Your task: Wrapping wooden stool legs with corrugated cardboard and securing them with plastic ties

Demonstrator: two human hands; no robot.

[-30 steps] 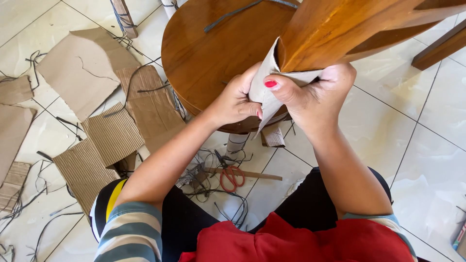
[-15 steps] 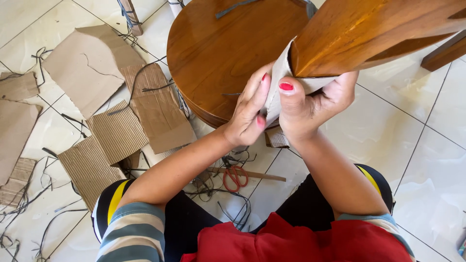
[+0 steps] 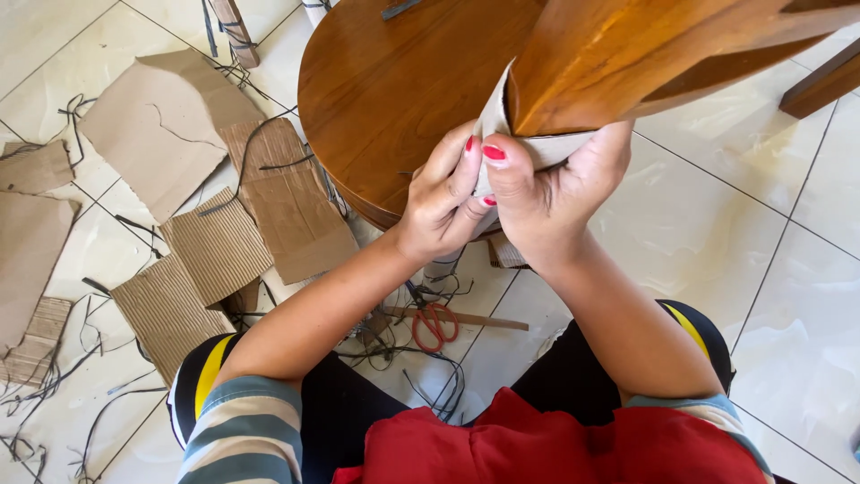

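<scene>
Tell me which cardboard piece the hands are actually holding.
The pale cardboard sheet wrapped around the wooden leg, pinched by both hands; the other cardboard pieces lie loose on the floor.

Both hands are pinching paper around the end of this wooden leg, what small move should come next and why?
Probably press the loose flap flat with the left hand. The paper stands off the wooden leg at its upper edge, while the right hand pins the rest against the leg's end.

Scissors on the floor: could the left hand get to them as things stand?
Probably yes, but not at once. The scissors lie in the open between the knees, among black straps, with nothing over them. The left hand is above them, busy pressing cardboard around the wooden leg, and would have to let go first.
</scene>
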